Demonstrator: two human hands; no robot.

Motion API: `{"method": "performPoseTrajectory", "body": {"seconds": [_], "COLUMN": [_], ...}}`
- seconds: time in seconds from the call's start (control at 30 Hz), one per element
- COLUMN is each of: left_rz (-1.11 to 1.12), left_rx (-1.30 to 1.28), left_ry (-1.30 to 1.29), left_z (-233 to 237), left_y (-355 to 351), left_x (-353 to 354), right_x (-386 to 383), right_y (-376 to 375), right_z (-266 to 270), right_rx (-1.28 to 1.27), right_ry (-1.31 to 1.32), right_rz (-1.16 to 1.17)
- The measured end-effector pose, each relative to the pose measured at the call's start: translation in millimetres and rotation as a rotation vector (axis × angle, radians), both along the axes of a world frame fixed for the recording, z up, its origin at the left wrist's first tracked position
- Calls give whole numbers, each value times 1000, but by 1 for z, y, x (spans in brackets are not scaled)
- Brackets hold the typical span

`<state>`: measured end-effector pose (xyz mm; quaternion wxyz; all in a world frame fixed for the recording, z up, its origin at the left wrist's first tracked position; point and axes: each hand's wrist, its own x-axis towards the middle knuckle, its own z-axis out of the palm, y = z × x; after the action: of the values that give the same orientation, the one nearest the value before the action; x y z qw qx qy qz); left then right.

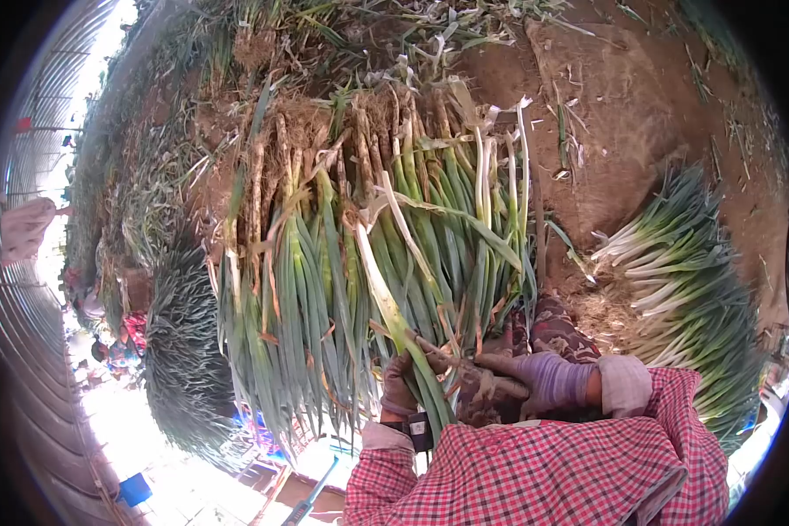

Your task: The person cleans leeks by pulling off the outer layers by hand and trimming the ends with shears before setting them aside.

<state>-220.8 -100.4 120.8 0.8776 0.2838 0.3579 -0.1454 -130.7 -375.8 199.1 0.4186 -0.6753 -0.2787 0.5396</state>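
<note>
My left hand [401,384], in a dark glove with a watch at the wrist, grips one long scallion [386,298] by its green stalk. My right hand [535,379], in a purple glove with a white cuff, is closed on dry outer leaves of the same scallion, just beside the left hand. Both sleeves are red-and-white check. The scallion lies across a big pile of unpeeled scallions [324,263] with soil-caked roots pointing to the top of the view.
A heap of peeled scallions [675,263] with white stalks lies on the bare soil [631,105] to the right. Another dark green heap [184,351] sits at the left. A greenhouse frame [26,333] curves along the left edge. Loose leaf scraps litter the ground.
</note>
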Motion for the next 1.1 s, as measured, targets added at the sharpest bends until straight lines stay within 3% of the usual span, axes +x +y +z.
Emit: {"method": "performPoseTrajectory", "body": {"seconds": [0.17,0.23,0.43,0.53,0.6,0.73,0.83,0.97,1.1], "left_rz": [128,-120,-270,-495,-455,-462,-502,-408,-401], "left_rx": [9,162,528,987,985,903,919,796,720], "left_ry": [74,80,123,159,147,182,177,184,152], "left_z": [-6,2,-7,-22,-33,-31,-21,-18,-30], "left_y": [-3,1,1,6,7,1,0,-1,9], "left_x": [-1,5,15,11,9,16,24,25,17], "right_x": [8,13,19,22,11,25,13,27,30], "right_y": [-5,-4,-5,1,1,9,7,17,36], "right_z": [26,35,36,35,28,17,4,6,-22], "right_rx": [-166,-213,-195,-320,-128,-374,-223,-307,-257], "right_ry": [112,145,95,164,-15,92,-14,105,-28], "right_rz": [100,131,136,231,138,134,81,16,-92]}}
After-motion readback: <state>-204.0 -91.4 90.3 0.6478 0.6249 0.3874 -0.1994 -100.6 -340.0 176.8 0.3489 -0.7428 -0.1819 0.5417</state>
